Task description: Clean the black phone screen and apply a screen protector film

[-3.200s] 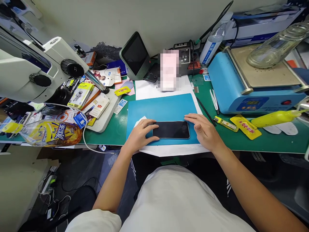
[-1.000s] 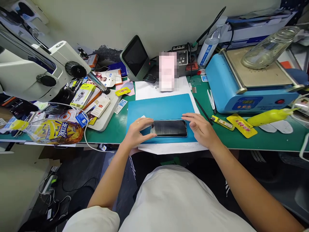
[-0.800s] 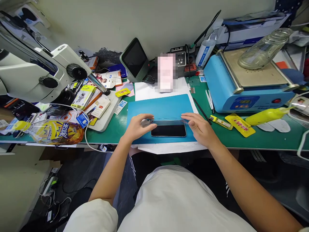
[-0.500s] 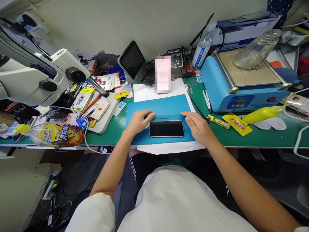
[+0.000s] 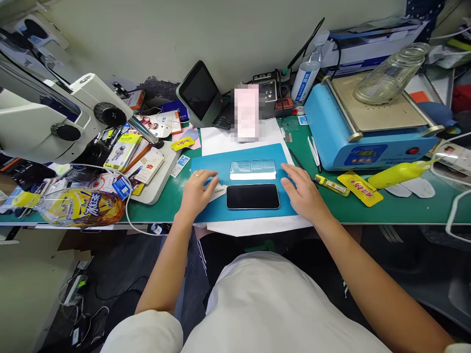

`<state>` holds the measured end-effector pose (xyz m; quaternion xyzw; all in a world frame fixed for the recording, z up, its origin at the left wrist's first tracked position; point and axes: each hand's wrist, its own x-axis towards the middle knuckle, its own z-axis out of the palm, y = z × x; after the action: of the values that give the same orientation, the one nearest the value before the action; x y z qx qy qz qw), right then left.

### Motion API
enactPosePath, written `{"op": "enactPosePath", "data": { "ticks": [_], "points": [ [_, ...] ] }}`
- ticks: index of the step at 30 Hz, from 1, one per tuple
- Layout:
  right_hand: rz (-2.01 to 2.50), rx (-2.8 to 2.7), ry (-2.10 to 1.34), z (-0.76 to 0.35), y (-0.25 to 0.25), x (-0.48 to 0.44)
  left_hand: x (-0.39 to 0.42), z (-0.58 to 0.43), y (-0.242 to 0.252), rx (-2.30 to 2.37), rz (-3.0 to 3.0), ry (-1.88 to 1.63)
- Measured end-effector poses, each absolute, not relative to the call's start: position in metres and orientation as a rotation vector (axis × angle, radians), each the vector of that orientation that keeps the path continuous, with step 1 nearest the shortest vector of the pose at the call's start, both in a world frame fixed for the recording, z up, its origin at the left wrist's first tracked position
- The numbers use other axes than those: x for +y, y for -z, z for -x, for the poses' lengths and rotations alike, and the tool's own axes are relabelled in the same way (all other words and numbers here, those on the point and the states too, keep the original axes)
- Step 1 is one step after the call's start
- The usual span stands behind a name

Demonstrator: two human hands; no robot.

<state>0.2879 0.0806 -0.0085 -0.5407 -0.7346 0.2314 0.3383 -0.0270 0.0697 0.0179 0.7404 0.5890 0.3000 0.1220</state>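
A black-screened smartphone (image 5: pixel 252 196) lies flat on a blue mat (image 5: pixel 211 164). Just beyond it rests a clear, reflective rectangular sheet that looks like a glass screen protector (image 5: pixel 252 169); neither hand touches it. To the left of the phone is my left hand (image 5: pixel 199 194), its thumb and fingers apart and nothing held. A small white wipe or paper piece (image 5: pixel 218 191) lies by that thumb; whether they touch I cannot tell. On the right, my right hand (image 5: pixel 302 191) has its fingers spread beside the mat's right part, and it is free of objects.
A microscope (image 5: pixel 95 110) and a tea bottle (image 5: pixel 83 207) crowd the left. At right stand a blue heating plate (image 5: pixel 342 149), a glass jar (image 5: pixel 392 76) and a yellow squeeze bottle (image 5: pixel 399 175). Tweezers (image 5: pixel 314 153) lie near the mat. A smart display (image 5: pixel 200 93) stands behind.
Both hands have let go of the clear sheet, which now lies on the mat beyond the phone. My left hand has moved left, away from it; my right hand has drawn slightly to the right.
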Motion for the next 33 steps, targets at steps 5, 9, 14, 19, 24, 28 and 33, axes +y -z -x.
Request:
{"op": "enactPosePath", "data": {
  "ticks": [5, 9, 14, 19, 24, 28, 33],
  "points": [
    [1.397, -1.943, -0.584, -0.287, 0.008, 0.081, 0.047, 0.033, -0.005, 1.808, -2.169, -0.813],
    [1.405, -1.952, -0.594, -0.286, 0.007, 0.081, 0.049, 0.030, 0.000, 1.838, -2.159, -0.801],
    [1.420, -1.952, -0.594, -0.286, 0.006, 0.080, 0.051, 0.025, -0.004, 1.846, -2.146, -0.859],
    [1.404, -1.959, -0.574, -0.286, 0.007, 0.080, 0.046, 0.020, -0.019, 1.868, -2.114, -1.004],
    [1.405, -1.961, -0.575, -0.286, 0.007, 0.081, 0.049, 0.028, -0.037, 1.923, -2.004, -1.303],
    [1.392, -1.959, -0.574, -0.286, 0.007, 0.081, 0.049, 0.021, -0.035, 1.912, -2.025, -1.327],
    [1.402, -1.961, -0.569, -0.286, 0.007, 0.081, 0.031, -0.011, -0.008, 1.531, -2.328, -0.952]
  ]
}}
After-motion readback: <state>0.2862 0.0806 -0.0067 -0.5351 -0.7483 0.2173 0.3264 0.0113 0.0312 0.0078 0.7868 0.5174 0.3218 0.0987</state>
